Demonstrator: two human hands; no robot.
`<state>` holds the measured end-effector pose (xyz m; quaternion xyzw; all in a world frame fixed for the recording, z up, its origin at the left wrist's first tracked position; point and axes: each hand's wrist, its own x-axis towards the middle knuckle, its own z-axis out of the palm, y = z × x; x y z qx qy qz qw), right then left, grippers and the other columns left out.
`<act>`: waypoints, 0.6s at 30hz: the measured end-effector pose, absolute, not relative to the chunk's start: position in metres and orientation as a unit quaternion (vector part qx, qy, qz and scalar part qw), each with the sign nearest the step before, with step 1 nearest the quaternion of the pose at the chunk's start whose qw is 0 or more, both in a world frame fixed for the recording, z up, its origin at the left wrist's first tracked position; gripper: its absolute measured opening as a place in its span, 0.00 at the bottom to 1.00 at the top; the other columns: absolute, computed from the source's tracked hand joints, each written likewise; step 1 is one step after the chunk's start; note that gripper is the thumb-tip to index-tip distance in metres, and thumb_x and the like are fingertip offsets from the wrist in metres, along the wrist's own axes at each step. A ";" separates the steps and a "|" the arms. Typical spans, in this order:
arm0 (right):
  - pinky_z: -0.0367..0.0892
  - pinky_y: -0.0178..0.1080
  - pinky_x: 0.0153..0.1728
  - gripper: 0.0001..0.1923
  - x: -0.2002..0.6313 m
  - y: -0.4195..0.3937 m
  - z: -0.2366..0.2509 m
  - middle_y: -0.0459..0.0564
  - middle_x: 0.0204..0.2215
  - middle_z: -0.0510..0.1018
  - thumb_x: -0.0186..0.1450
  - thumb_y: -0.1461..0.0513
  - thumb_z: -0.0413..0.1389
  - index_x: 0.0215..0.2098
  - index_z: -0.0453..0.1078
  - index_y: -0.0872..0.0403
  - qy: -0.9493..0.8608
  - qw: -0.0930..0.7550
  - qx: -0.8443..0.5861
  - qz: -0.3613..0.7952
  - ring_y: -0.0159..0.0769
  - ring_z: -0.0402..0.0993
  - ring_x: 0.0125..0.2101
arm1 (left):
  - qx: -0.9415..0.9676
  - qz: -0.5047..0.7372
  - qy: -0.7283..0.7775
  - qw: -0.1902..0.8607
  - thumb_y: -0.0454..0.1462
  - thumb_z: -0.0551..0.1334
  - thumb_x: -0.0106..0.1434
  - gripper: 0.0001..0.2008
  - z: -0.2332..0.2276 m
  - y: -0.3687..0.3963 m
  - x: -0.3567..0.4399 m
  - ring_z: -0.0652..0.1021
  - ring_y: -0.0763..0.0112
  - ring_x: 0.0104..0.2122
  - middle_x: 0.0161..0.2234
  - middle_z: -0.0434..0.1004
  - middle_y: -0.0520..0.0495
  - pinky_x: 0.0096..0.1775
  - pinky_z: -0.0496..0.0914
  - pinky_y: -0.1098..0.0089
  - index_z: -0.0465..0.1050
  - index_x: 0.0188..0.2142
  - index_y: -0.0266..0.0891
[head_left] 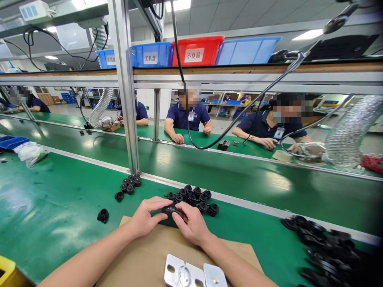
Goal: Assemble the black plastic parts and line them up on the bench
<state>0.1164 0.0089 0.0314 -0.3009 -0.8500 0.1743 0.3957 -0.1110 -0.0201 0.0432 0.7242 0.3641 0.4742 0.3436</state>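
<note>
Between my two hands, a small round black plastic part is held just above the brown cardboard sheet. My left hand grips it from the left with thumb and fingers. From the right, the fingertips of my right hand pinch its other end. Right behind my hands stands a cluster of similar black parts. A metal plate fixture with a round recess lies on the cardboard near me.
Small black caps are grouped by the metal post, with a loose black cap nearer. A heap of black parts lies at right. A yellow bin sits at lower left. Co-workers sit across the green belt.
</note>
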 end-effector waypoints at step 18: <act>0.57 0.35 0.22 0.08 0.115 0.010 0.030 0.42 0.24 0.69 0.72 0.57 0.54 0.37 0.69 0.52 -0.836 0.413 -0.315 0.175 0.31 0.63 0.21 | 0.709 0.467 0.387 0.359 0.33 0.69 0.62 0.22 0.051 -0.019 -0.117 0.80 0.58 0.51 0.51 0.84 0.44 0.57 0.73 0.57 0.80 0.57 0.44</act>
